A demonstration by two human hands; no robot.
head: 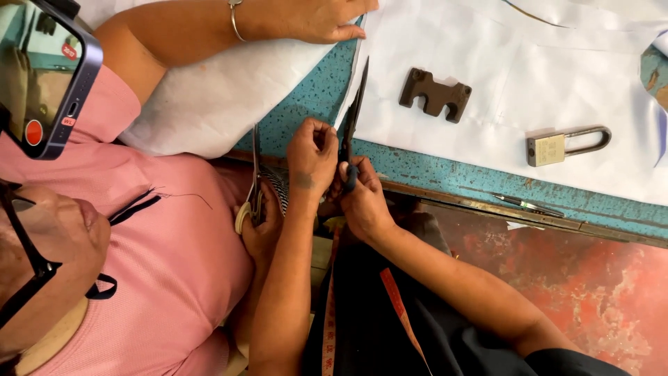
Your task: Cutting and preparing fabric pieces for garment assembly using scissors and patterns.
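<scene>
Both hands on black scissors at the table edge

The left hand (311, 154) and right hand (362, 198) close around the black scissors (353, 118), hiding the handles; blades lie over white paper (557, 76). A brass padlock (565, 145) rests nearby.

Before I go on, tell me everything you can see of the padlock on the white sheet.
The padlock has a squarish brass-coloured body and a long grey metal shackle, which looks closed. It lies flat on its side on the white sheet, shackle pointing right, casting a soft shadow. Nothing touches it but the sheet; a dark notched metal block lies apart to its left, and both hands are well away.
</scene>
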